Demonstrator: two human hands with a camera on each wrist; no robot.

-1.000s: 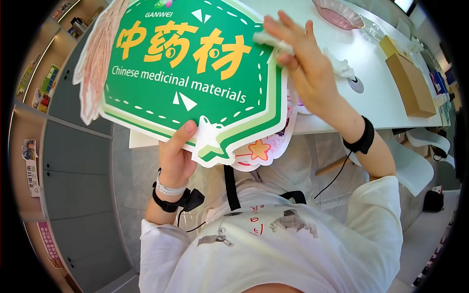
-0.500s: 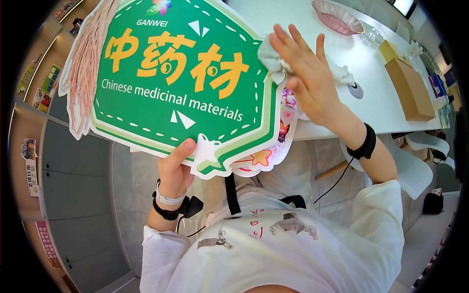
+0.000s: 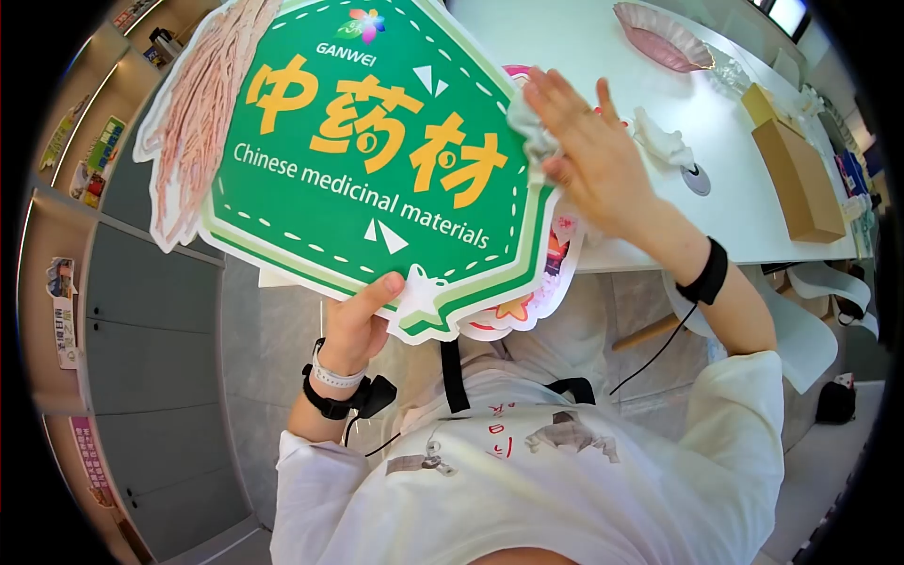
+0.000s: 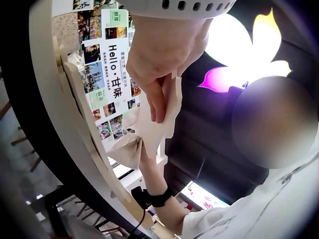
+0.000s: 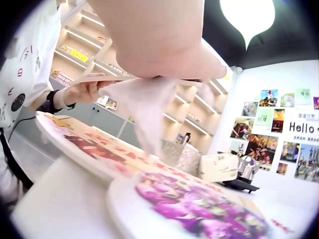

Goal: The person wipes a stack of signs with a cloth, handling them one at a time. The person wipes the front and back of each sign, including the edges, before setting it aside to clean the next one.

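A green hexagonal sign (image 3: 301, 217) reading "Chinese medicinal materials", with a pinkish root picture along its left side, is held tilted in front of the body. My left hand (image 3: 360, 315) pinches its lower edge, thumb on the printed face and fingers behind. At the sign's right edge, my right hand (image 3: 598, 169) presses a crumpled white cloth (image 3: 532, 127) with its fingers straight. In the right wrist view the cloth (image 5: 144, 107) hangs down under the palm. Part of the cloth is hidden behind the fingers.
Pink cutout signs (image 3: 563, 250) lie below the green one at the white table's (image 3: 640, 226) edge; one carries purple flowers (image 5: 199, 204). Another crumpled white cloth (image 3: 662, 139), a pink glass dish (image 3: 659, 38) and a cardboard box (image 3: 800, 179) are on the table. Grey cabinets (image 3: 155, 348) stand left.
The green sign shifted left and down, then back to the right and turned slightly clockwise. My right hand moved down a little along its right edge with the cloth. The left hand kept its grip.
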